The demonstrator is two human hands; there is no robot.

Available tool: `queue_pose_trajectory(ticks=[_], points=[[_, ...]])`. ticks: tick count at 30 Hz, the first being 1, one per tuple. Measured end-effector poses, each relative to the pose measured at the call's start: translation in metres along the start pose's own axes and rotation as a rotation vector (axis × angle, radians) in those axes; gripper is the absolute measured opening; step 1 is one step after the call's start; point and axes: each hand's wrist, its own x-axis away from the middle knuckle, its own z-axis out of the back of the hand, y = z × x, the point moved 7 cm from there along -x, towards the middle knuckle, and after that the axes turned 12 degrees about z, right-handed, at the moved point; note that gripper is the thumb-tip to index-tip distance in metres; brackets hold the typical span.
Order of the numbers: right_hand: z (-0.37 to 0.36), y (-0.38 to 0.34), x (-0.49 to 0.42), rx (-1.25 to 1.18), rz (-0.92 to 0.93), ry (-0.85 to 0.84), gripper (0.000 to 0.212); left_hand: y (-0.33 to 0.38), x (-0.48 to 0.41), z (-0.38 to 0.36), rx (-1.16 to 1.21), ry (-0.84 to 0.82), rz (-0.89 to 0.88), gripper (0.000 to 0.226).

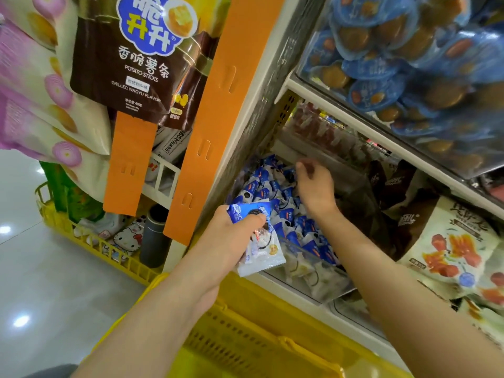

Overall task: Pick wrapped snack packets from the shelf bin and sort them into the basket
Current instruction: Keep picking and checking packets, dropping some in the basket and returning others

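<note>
a shopper's left hand [231,238] grips a small bunch of blue-and-white wrapped snack packets [261,241] at the front left corner of the clear plastic shelf bin [313,285], directly above the yellow slatted plastic basket [259,336]. the right hand [313,189] reaches toward the bin's back edge, fingers curled over the heap of loose packets [272,192]; whether it has one pinched cannot be told. the sound move is probably to drop the held bunch straight down before gathering more. a brown hanging bag [131,64] reads "potato sticks" and "grilled wagyu flavor"; the packets' own print is too blurred to read.
</note>
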Motion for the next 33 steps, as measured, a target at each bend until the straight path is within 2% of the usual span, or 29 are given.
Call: queue_pose_trajectory(ticks=[3,6,9,12,14,19,22,26,30,33], points=[[0.012,-0.040,0.041,-0.159,0.147,-0.005,0.016,0.000,0.003,-0.001,-0.091,-0.017,-0.077,0.011],[0.014,-0.056,0.084,-0.209,0.191,-0.129,0.020,0.004,0.009,-0.004,-0.161,-0.021,-0.184,0.015],[0.013,-0.052,0.114,-0.310,0.116,-0.232,0.018,0.004,0.014,-0.007,-0.216,0.032,-0.229,0.024],[0.018,-0.044,0.129,-0.511,-0.008,-0.218,0.011,-0.002,0.019,-0.013,-0.312,0.056,-0.258,0.025],[0.022,-0.041,0.135,-0.577,-0.021,-0.198,0.013,-0.005,0.023,-0.018,-0.367,0.061,-0.287,0.025],[0.027,-0.037,0.149,-0.613,0.001,-0.157,0.016,-0.005,0.030,-0.026,-0.521,0.044,-0.372,0.026],[0.028,-0.031,0.153,-0.640,0.003,-0.109,0.010,-0.009,0.030,-0.028,-0.560,-0.001,-0.361,0.023],[0.024,-0.025,0.158,-0.747,-0.039,-0.099,0.007,-0.019,0.029,-0.031,-0.495,-0.032,-0.319,0.018],[0.023,-0.018,0.162,-0.718,-0.053,-0.146,0.007,-0.019,0.025,-0.029,-0.562,0.057,-0.376,0.018],[0.025,-0.013,0.166,-0.646,-0.036,-0.138,0.008,-0.023,0.023,-0.029,-0.508,0.036,-0.356,0.013]])
